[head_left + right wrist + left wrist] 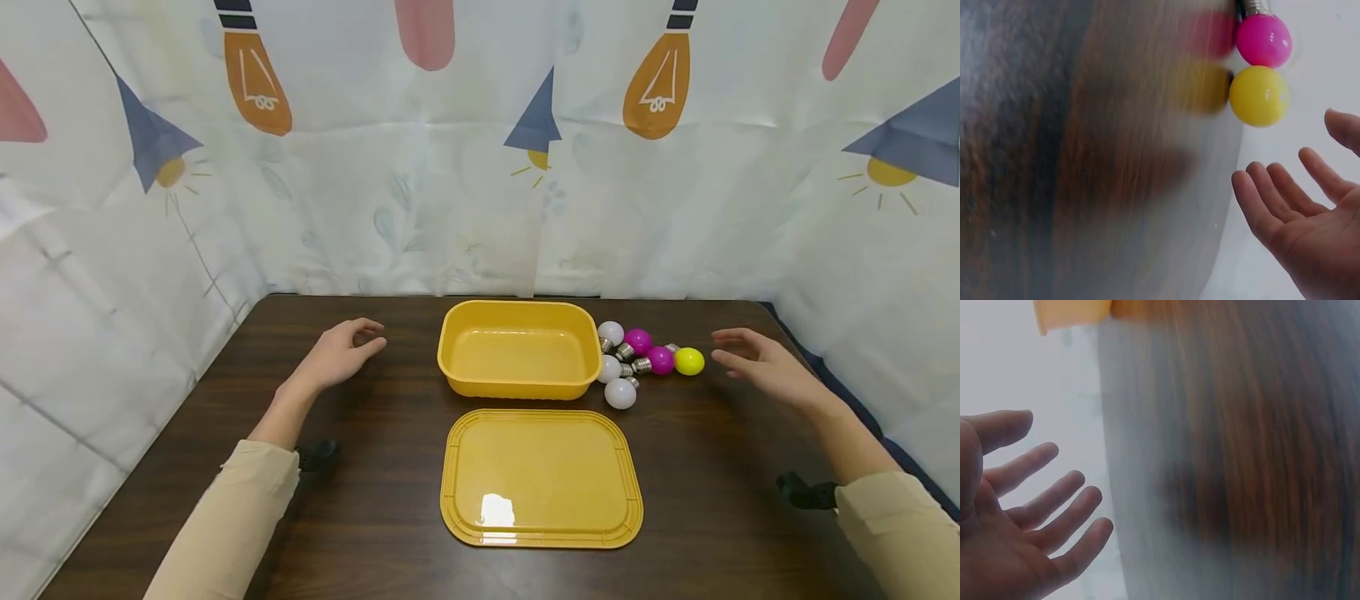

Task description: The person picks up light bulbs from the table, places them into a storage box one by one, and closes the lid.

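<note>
No readable text, label, brand, number or sign anywhere in view.

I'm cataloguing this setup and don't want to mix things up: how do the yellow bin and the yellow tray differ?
The yellow bin has raised walls, whereas the yellow tray is nearly flat. The bin sits farther from the person; the tray sits nearer. The tray shows a bright white glare patch, the bin only fainter gleams. Both are rectangular with rounded corners.
</note>
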A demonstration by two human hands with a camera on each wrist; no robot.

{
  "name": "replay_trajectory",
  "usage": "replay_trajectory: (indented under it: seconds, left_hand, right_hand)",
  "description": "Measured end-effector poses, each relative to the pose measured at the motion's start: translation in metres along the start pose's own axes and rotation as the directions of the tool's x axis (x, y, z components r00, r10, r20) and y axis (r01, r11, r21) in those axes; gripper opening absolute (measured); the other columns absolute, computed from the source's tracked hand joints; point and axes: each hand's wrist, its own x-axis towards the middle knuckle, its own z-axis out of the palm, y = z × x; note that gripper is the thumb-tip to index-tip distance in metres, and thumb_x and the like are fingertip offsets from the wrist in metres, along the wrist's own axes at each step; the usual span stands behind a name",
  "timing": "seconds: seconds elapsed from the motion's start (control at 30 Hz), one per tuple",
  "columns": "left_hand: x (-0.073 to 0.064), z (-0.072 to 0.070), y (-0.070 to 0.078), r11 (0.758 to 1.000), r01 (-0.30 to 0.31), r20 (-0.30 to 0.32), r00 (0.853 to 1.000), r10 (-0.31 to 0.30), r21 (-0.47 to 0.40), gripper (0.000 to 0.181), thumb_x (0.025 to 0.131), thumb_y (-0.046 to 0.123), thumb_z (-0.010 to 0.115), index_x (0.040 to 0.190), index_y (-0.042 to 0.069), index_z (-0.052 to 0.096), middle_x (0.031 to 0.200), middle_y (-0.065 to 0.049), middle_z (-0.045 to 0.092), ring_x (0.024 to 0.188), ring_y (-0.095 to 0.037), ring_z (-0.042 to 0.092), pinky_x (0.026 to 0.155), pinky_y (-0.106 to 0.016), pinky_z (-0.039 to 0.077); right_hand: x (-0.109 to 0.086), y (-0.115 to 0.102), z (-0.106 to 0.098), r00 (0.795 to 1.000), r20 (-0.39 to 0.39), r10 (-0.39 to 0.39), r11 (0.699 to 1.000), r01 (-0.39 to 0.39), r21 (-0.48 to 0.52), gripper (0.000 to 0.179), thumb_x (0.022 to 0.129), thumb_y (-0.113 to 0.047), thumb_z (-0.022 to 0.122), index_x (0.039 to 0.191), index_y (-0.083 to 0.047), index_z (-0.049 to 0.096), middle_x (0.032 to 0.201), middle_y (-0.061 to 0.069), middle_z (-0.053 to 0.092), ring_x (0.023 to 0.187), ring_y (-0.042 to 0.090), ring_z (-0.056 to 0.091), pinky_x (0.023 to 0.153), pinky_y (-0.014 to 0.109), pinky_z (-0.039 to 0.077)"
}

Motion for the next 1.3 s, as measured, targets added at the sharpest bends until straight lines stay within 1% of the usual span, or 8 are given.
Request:
replay_trajectory:
  seconds: [0.27, 0.43, 0.57, 0.73, 0.87, 0.97, 1.13, 1.3]
  left_hand:
    - [0.007, 0.011, 0.014, 0.997, 0.030, -0.006, 1.000, -0.030, -0.078, 0.046, 0.108, 0.033, 0.055, 0.141, 0.001, 0.057, 0.135, -0.021, 0.059, 0.118, -0.038, 0.057, 0.093, -0.055, 0.050]
    - [0.009, 0.017, 0.020, 0.973, 0.056, 0.031, 0.998, -0.050, -0.225, 0.046, 0.108, 0.030, 0.055, 0.142, 0.000, 0.055, 0.137, -0.022, 0.057, 0.119, -0.040, 0.058, 0.096, -0.053, 0.052]
    - [0.011, 0.019, 0.022, 0.918, 0.105, 0.071, 0.994, -0.084, -0.383, 0.047, 0.109, 0.028, 0.054, 0.146, -0.002, 0.051, 0.144, -0.022, 0.052, 0.128, -0.038, 0.055, 0.101, -0.048, 0.052]
    - [0.016, 0.022, 0.026, 0.809, 0.160, 0.110, 0.987, -0.118, -0.566, 0.049, 0.109, 0.023, 0.055, 0.149, -0.004, 0.047, 0.151, -0.022, 0.045, 0.131, -0.038, 0.052, 0.098, -0.041, 0.054]
    - [0.017, 0.026, 0.030, 0.728, 0.183, 0.132, 0.983, -0.127, -0.661, 0.049, 0.109, 0.019, 0.054, 0.151, -0.005, 0.043, 0.154, -0.024, 0.039, 0.135, -0.041, 0.048, 0.098, -0.039, 0.054]
    - [0.019, 0.029, 0.032, 0.685, 0.193, 0.146, 0.981, -0.126, -0.702, 0.051, 0.108, 0.016, 0.054, 0.152, -0.006, 0.040, 0.156, -0.025, 0.035, 0.138, -0.042, 0.043, 0.100, -0.038, 0.053]
    - [0.024, 0.034, 0.034, 0.623, 0.206, 0.171, 0.978, -0.116, -0.755, 0.053, 0.107, 0.012, 0.056, 0.153, -0.007, 0.038, 0.158, -0.024, 0.032, 0.140, -0.042, 0.041, 0.100, -0.038, 0.053]
    - [0.026, 0.038, 0.037, 0.596, 0.213, 0.199, 0.976, -0.089, -0.774, 0.055, 0.107, 0.010, 0.057, 0.154, -0.007, 0.036, 0.159, -0.023, 0.032, 0.140, -0.042, 0.041, 0.102, -0.040, 0.052]
  right_hand:
    - [0.000, -0.002, 0.008, 0.997, -0.059, 0.039, 0.999, -0.039, 0.013, 0.066, 0.108, -0.040, 0.053, 0.151, 0.007, 0.036, 0.150, 0.033, 0.038, 0.127, 0.048, 0.048, 0.085, 0.024, 0.057]
    - [0.000, -0.002, 0.011, 0.992, -0.107, 0.062, 0.998, -0.058, 0.039, 0.066, 0.107, -0.040, 0.055, 0.150, 0.008, 0.038, 0.148, 0.033, 0.040, 0.129, 0.048, 0.045, 0.082, 0.019, 0.056]
    - [0.000, -0.004, 0.013, 0.991, -0.123, 0.056, 0.996, -0.047, 0.073, 0.065, 0.106, -0.037, 0.059, 0.148, 0.009, 0.040, 0.146, 0.033, 0.042, 0.123, 0.036, 0.052, 0.081, 0.016, 0.055]
    - [0.001, -0.004, 0.016, 0.990, -0.120, 0.077, 0.992, -0.065, 0.105, 0.069, 0.103, -0.038, 0.064, 0.147, 0.009, 0.040, 0.146, 0.032, 0.044, 0.105, 0.005, 0.054, 0.082, 0.018, 0.056]
    - [0.003, -0.003, 0.020, 0.990, -0.099, 0.102, 0.989, -0.091, 0.115, 0.073, 0.101, -0.039, 0.067, 0.148, 0.009, 0.038, 0.148, 0.033, 0.041, 0.116, 0.024, 0.055, 0.083, 0.021, 0.057]
    - [0.004, -0.003, 0.023, 0.989, -0.089, 0.116, 0.987, -0.105, 0.121, 0.075, 0.100, -0.038, 0.069, 0.149, 0.009, 0.036, 0.148, 0.035, 0.038, 0.121, 0.038, 0.053, 0.084, 0.023, 0.058]
    - [0.004, -0.005, 0.026, 0.988, -0.086, 0.128, 0.983, -0.115, 0.142, 0.078, 0.099, -0.037, 0.071, 0.151, 0.009, 0.034, 0.149, 0.036, 0.036, 0.113, 0.028, 0.057, 0.085, 0.025, 0.058]
    - [0.007, -0.006, 0.027, 0.989, -0.089, 0.120, 0.983, -0.106, 0.152, 0.080, 0.099, -0.036, 0.071, 0.152, 0.009, 0.033, 0.149, 0.036, 0.035, 0.109, 0.020, 0.058, 0.084, 0.024, 0.058]
